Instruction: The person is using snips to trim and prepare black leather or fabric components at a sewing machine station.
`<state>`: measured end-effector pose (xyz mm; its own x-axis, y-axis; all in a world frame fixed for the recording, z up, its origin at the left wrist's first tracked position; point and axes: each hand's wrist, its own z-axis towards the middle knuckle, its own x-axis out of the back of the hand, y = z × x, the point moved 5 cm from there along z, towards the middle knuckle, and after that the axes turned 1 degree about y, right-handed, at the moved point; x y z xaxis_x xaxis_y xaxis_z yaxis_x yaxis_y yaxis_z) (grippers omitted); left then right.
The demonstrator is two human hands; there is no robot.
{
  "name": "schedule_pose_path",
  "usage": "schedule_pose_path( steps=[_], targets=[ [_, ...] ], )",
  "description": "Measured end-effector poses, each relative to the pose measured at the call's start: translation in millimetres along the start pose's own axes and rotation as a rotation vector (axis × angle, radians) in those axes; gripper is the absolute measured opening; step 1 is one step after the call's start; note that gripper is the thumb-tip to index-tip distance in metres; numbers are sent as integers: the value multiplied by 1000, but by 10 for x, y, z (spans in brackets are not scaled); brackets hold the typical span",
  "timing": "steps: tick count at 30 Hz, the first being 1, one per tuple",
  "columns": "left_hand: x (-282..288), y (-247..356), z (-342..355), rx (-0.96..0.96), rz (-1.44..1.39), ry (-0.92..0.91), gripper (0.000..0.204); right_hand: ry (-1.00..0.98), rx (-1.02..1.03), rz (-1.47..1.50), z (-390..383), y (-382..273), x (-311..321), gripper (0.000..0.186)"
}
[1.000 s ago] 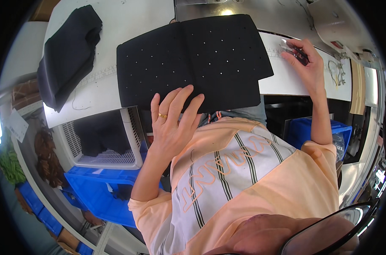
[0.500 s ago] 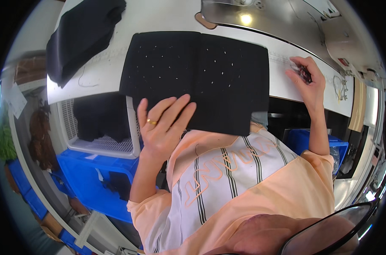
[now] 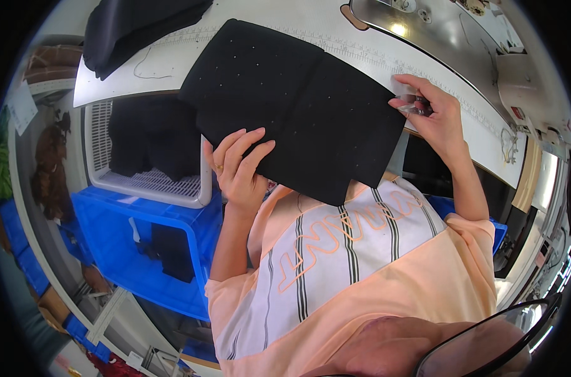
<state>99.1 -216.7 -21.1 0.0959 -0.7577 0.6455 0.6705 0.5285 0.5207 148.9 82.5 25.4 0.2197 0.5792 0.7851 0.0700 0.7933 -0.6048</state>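
A black fabric panel (image 3: pixel 298 113) with small pale specks and a raised line down its middle lies tilted across the white table's near edge. Its near part hangs out over my shirt. My left hand (image 3: pixel 241 166), a ring on one finger, holds the near left edge, fingers on top and the thumb hidden. At the panel's right corner is my right hand (image 3: pixel 437 116), its fingers closed around a small shiny object (image 3: pixel 416 108), partly clear and partly dark. Its exact kind is hidden by the fingers.
Folded black fabric (image 3: pixel 134 31) rests at the far left of the white table (image 3: pixel 166 69), which has ruler markings. A sewing machine (image 3: pixel 527 94) and metal plate (image 3: pixel 436 41) stand at the right. Below left are a white basket (image 3: pixel 205 169) of black fabric and a blue crate (image 3: pixel 134 270).
The fabric panel has turned clockwise, its right side dropping nearer to me. My right hand has moved left to the panel's corner, still holding the small object. My left hand stays on the panel.
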Motion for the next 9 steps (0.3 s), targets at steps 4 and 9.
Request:
schedule_pose_path(
  steps=[4,9],
  targets=[
    [-7,-11,13,-13,-15,17,33,-2,-39,11,4,15,-13,47],
    [13,4,38,-34,23,-7,20,-9,-82,19,30,75,-23,46]
  ],
)
